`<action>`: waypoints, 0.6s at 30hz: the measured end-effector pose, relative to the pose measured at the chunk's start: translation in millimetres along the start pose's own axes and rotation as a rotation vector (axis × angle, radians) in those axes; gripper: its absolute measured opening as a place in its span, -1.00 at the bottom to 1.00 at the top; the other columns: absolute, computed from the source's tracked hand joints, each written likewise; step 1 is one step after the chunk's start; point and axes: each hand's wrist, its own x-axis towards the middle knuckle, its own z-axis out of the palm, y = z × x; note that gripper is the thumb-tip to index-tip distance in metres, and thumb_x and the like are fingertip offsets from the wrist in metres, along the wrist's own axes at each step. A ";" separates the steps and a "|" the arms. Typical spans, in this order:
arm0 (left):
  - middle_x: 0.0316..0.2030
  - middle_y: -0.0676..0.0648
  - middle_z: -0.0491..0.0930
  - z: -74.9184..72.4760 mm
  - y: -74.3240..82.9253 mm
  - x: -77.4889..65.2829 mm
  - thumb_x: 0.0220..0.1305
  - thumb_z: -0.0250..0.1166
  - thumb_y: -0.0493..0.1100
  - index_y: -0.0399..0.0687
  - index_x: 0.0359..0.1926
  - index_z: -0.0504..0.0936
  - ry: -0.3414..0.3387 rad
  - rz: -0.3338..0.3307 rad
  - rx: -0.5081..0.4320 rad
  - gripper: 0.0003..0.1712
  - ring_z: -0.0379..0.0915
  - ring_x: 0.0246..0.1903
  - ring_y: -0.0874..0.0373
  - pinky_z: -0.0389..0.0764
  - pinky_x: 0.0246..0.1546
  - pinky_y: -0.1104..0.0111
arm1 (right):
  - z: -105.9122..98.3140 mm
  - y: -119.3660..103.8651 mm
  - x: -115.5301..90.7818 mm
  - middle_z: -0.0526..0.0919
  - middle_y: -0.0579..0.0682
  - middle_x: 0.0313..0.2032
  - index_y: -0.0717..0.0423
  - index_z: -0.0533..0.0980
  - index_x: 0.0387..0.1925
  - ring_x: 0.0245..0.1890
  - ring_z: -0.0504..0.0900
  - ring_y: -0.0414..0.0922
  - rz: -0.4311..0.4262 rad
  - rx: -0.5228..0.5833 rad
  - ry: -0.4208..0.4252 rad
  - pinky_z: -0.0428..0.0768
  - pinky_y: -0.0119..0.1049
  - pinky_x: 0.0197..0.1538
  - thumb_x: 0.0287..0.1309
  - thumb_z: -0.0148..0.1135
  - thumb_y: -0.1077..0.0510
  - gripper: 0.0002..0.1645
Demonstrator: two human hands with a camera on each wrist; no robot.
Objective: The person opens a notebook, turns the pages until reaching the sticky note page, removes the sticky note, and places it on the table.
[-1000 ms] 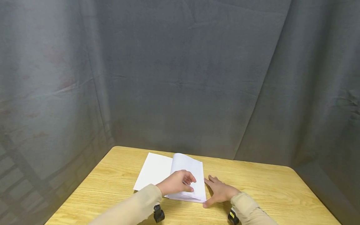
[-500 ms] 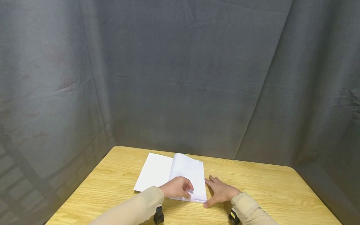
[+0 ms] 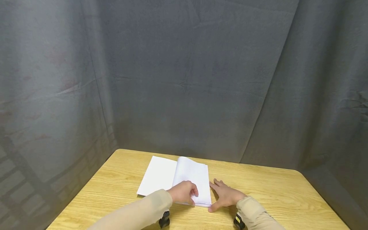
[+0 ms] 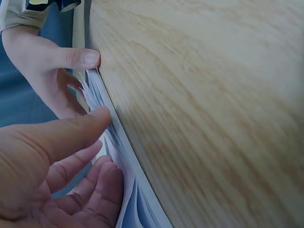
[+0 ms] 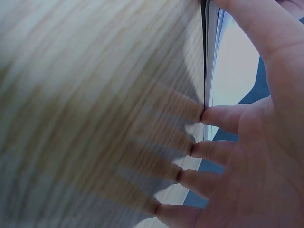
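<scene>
An open notebook (image 3: pixel 198 171) lies on the wooden table, its white cover (image 3: pixel 157 174) spread to the left and a thick block of lined pages to the right. My left hand (image 3: pixel 182 192) is over the near edge of the pages. In the left wrist view its thumb (image 4: pixel 90 122) touches the page edges, while the bent fingers (image 4: pixel 107 190) lie against the top sheets with a gap to the thumb. My right hand (image 3: pixel 227 195) is spread at the notebook's right side, fingertips on the table and thumb at the near right corner.
The wooden table (image 3: pixel 276 195) extends to both sides of the notebook. Grey cloth (image 3: pixel 184 80) hangs behind it and at both sides. A black wrist camera (image 3: pixel 164 219) sits under the left sleeve, and another (image 3: pixel 238 221) under the right.
My left hand has come down and nearer, from above the page to its near edge, with the thumb now at that edge. The right hand and notebook have stayed almost still.
</scene>
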 end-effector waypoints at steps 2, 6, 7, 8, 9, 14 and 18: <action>-0.48 0.16 0.51 0.0 -0.5 0.3 -0.16 0.57 -0.29 -0.04 -0.39 0.63 -0.001 -0.001 -0.002 -0.70 0.33 -0.46 0.42 0.46 -0.31 0.57 | 0.0 -0.4 0.2 -0.01 0.40 0.43 0.27 0.10 0.43 0.39 -0.05 0.46 -0.004 -0.010 0.000 0.05 0.43 0.27 -0.25 0.53 -0.26 0.33; -0.48 0.14 0.53 -1.3 -1.9 0.9 -0.13 0.55 -0.30 -0.07 -0.38 0.63 -0.012 0.007 -0.024 -0.72 0.36 -0.46 0.42 0.47 -0.31 0.58 | -0.7 -1.0 0.4 0.00 0.41 0.43 0.29 0.11 0.42 0.39 -0.04 0.46 -0.009 -0.024 0.002 0.04 0.43 0.27 -0.24 0.53 -0.24 0.32; -0.48 0.14 0.54 -1.9 -2.0 0.9 -0.12 0.55 -0.30 -0.07 -0.37 0.62 -0.014 0.007 -0.028 -0.73 0.37 -0.45 0.42 0.47 -0.31 0.58 | -0.6 -0.8 0.4 0.00 0.41 0.43 0.29 0.11 0.42 0.39 -0.05 0.46 -0.009 -0.022 0.001 0.03 0.43 0.28 -0.24 0.53 -0.25 0.32; -0.48 0.14 0.54 -2.3 -2.1 0.8 -0.10 0.54 -0.30 -0.06 -0.37 0.63 -0.015 0.008 -0.025 -0.74 0.37 -0.45 0.42 0.47 -0.31 0.58 | -0.5 -0.8 0.5 0.00 0.41 0.43 0.29 0.11 0.42 0.39 -0.05 0.46 -0.007 -0.020 0.001 0.03 0.43 0.28 -0.24 0.53 -0.25 0.32; -0.48 0.15 0.54 -2.8 -2.2 0.6 -0.07 0.52 -0.30 -0.06 -0.36 0.63 -0.018 0.009 -0.021 -0.75 0.37 -0.45 0.42 0.47 -0.31 0.58 | -0.3 -0.5 0.8 0.00 0.41 0.43 0.28 0.11 0.42 0.40 -0.05 0.45 -0.006 -0.018 -0.001 0.03 0.42 0.28 -0.24 0.53 -0.26 0.32; -0.51 0.17 0.50 -8.0 0.0 -1.9 0.13 0.37 -0.33 0.04 -0.33 0.64 -0.022 0.014 0.016 -0.84 0.33 -0.50 0.39 0.43 -0.39 0.54 | -0.2 -0.8 0.9 -0.01 0.39 0.44 0.26 0.09 0.43 0.41 -0.06 0.43 0.005 -0.011 -0.008 0.04 0.42 0.28 -0.25 0.52 -0.29 0.34; -0.58 0.17 0.45 -10.0 1.2 -2.6 0.20 0.25 -0.40 0.07 -0.36 0.67 -0.005 0.030 0.036 -0.76 0.26 -0.57 0.37 0.36 -0.49 0.54 | -0.7 -1.1 0.7 -0.01 0.40 0.43 0.26 0.10 0.43 0.40 -0.05 0.44 0.000 -0.013 -0.008 0.06 0.42 0.27 -0.25 0.52 -0.28 0.34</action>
